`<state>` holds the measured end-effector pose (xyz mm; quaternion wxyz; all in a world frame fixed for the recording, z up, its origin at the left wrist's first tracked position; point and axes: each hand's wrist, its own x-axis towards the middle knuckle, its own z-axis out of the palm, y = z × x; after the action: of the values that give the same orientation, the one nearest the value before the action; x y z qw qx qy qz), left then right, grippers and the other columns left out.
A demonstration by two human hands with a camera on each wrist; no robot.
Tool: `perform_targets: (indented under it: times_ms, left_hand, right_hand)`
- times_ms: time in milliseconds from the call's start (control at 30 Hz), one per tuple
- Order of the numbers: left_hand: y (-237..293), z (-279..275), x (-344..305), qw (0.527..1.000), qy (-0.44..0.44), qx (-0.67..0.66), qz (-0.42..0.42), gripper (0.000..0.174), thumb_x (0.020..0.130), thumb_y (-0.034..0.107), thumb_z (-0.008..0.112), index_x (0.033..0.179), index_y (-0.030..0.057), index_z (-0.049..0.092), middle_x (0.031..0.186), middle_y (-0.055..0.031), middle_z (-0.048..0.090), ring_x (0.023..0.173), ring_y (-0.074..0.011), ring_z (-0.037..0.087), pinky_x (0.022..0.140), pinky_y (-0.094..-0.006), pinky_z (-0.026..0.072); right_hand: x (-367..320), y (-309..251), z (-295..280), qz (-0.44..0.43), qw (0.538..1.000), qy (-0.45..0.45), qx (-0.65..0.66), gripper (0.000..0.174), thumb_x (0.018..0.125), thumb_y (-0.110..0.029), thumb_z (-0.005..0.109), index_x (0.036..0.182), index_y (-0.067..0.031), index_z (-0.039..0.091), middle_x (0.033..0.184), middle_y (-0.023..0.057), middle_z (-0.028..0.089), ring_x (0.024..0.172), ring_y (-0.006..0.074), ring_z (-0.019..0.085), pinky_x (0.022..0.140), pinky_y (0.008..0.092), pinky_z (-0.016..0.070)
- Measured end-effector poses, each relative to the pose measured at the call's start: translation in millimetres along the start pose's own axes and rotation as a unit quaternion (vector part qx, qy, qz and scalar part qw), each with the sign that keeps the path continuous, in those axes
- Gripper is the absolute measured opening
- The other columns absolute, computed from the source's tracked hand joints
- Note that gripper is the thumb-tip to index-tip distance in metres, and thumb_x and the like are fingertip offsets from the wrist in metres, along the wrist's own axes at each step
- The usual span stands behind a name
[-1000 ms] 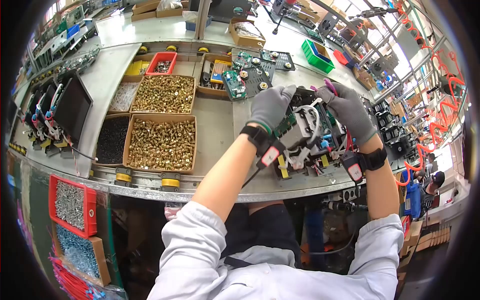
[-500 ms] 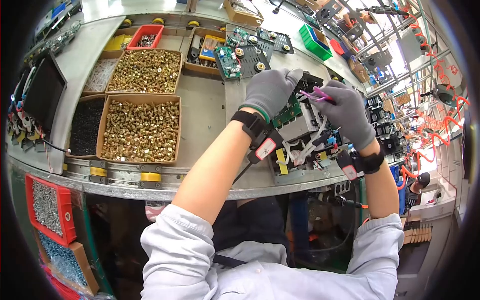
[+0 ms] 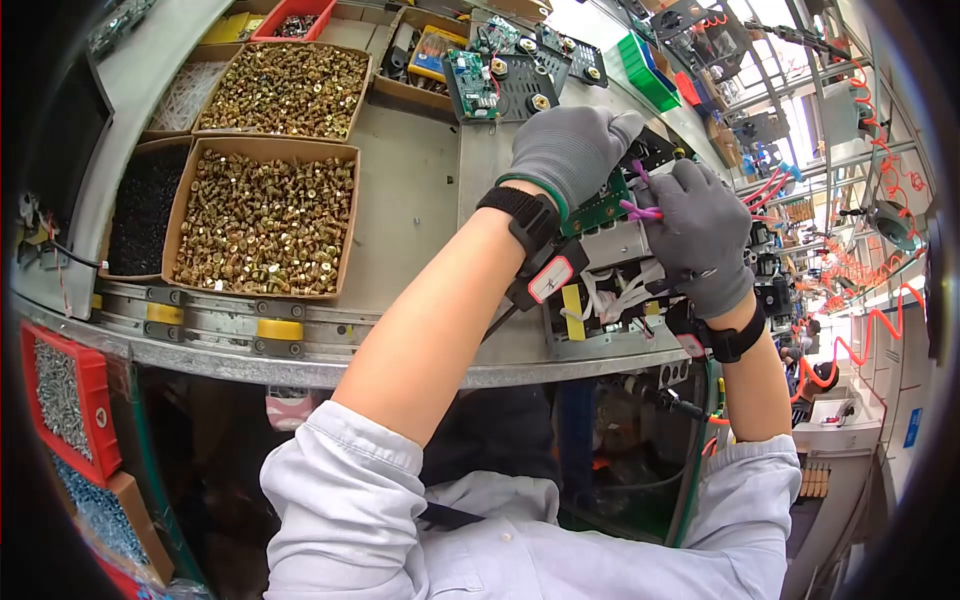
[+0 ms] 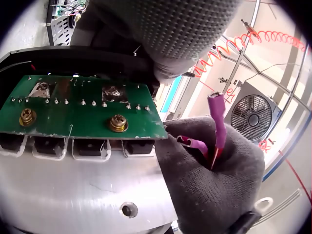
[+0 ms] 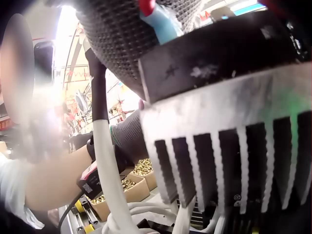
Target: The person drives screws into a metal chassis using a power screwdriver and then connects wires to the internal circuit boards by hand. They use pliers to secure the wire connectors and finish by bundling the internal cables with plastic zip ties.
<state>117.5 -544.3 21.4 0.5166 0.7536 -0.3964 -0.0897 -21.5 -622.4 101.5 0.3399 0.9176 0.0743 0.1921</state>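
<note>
left hand (image 3: 565,150) grips 1 electronics unit (image 3: 610,248); right hand (image 3: 700,235) pinches 2 purple terminals (image 4: 217,117)

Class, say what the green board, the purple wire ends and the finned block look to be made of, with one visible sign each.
Green board: likely fibreglass laminate, matt green lacquer, silvery solder dots. Purple wire ends, pinched by the right hand: seemingly soft glossy plastic sleeving. Finned block: probably bare aluminium, dull grey, cut fins.

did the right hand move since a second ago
Yes: the right hand, pinching purple connectors, has come closer to the green circuit board.
</note>
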Motion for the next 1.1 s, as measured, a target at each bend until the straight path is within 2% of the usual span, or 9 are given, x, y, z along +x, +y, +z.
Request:
perform_targets:
  times_ms: [100,200,400,533,633,700,833,1033,1100]
  left_hand:
    - [-1.4,2.7,2.2,1.0,0.004,-0.013,-0.025,0.06,0.096,0.062,0.04,0.098,0.0114,0.072,0.085,-0.0158,0.071,0.086,-0.0341,0.068,0.08,-0.0434,0.0531]
    - [-1.5,3.4,3.9,0.999,-0.002,-0.02,-0.035,0.06,0.096,0.062,0.04,0.097,0.012,0.073,0.083,-0.0157,0.071,0.085,-0.0342,0.068,0.081,-0.0434,0.0531]
    - [0.4,0.6,2.3,1.0,-0.001,-0.011,-0.025,0.057,0.099,0.051,0.037,0.089,0.0079,0.073,0.082,-0.017,0.071,0.082,-0.0332,0.07,0.076,-0.0429,0.0547]
    - [0.3,3.1,2.0,1.0,0.019,-0.006,-0.017,0.056,0.098,0.051,0.038,0.088,0.0078,0.073,0.08,-0.0169,0.071,0.08,-0.0331,0.07,0.074,-0.0428,0.0549]
    - [-1.7,7.0,3.4,0.999,0.021,0.004,-0.026,0.057,0.098,0.051,0.038,0.087,0.0078,0.073,0.079,-0.0171,0.071,0.078,-0.033,0.071,0.072,-0.0428,0.0551]
    - [-1.1,9.0,5.1,0.999,0.024,-0.002,-0.039,0.064,0.096,0.062,0.037,0.087,0.009,0.072,0.081,-0.018,0.069,0.082,-0.0347,0.068,0.08,-0.0437,0.0533]
    - [-1.3,4.7,5.9,0.998,0.008,-0.007,-0.054,0.067,0.095,0.065,0.036,0.095,0.0086,0.072,0.086,-0.0186,0.07,0.087,-0.036,0.067,0.083,-0.0445,0.0523]
    - [-6.4,-1.8,5.1,1.0,0.003,-0.004,-0.002,0.062,0.098,0.059,0.034,0.099,0.0101,0.071,0.094,-0.0189,0.07,0.092,-0.0373,0.066,0.085,-0.0451,0.0511]
    - [-6.6,-4.1,5.5,1.0,0.004,-0.004,-0.002,0.059,0.099,0.055,0.034,0.1,0.0089,0.07,0.094,-0.0194,0.07,0.093,-0.0377,0.066,0.085,-0.0454,0.0506]
  right_hand:
    - [1.8,-2.7,-0.2,-0.003,1.0,0.002,-0.006,0.014,0.066,-0.016,0.068,0.078,-0.0121,0.062,0.076,0.0025,0.054,0.07,0.0206,0.061,0.053,0.0329,0.0494]
    - [1.7,-3.5,1.2,-0.008,0.999,-0.02,-0.039,0.015,0.067,-0.016,0.067,0.08,-0.0121,0.062,0.078,0.0021,0.054,0.071,0.0198,0.061,0.053,0.0322,0.0494]
    - [5.6,-7.4,6.1,-0.032,0.999,-0.007,-0.037,0.014,0.068,-0.013,0.064,0.081,-0.0113,0.061,0.08,0.0029,0.054,0.072,0.0195,0.06,0.053,0.0318,0.0494]
    - [6.9,-2.3,10.5,-0.035,0.998,-0.047,-0.028,0.013,0.068,-0.011,0.063,0.081,-0.0105,0.061,0.079,0.0036,0.054,0.072,0.0208,0.061,0.054,0.0331,0.0498]
    - [7.1,-2.3,18.1,0.013,1.0,-0.003,0.01,0.013,0.069,-0.01,0.063,0.082,-0.0098,0.061,0.078,0.0043,0.055,0.072,0.0225,0.062,0.055,0.0346,0.0504]
    - [8.0,-0.5,17.4,-0.004,0.999,-0.02,0.027,0.013,0.07,-0.009,0.063,0.084,-0.0097,0.062,0.078,0.0047,0.056,0.073,0.0237,0.064,0.055,0.0356,0.0515]
    - [11.2,-3.0,16.3,0.029,0.998,-0.051,0.019,0.013,0.071,-0.01,0.064,0.084,-0.0097,0.062,0.079,0.0054,0.057,0.074,0.0243,0.065,0.058,0.0355,0.0525]
    - [3.1,1.6,2.3,0.023,0.998,-0.064,0.008,0.014,0.078,-0.012,0.062,0.093,-0.0117,0.063,0.082,0.0064,0.06,0.077,0.0254,0.066,0.06,0.0378,0.0538]
    - [-4.5,15.9,-17.4,0.008,0.997,-0.009,0.07,0.019,0.089,-0.019,0.059,0.107,-0.0125,0.064,0.089,0.0077,0.065,0.08,0.0261,0.068,0.061,0.0391,0.0537]
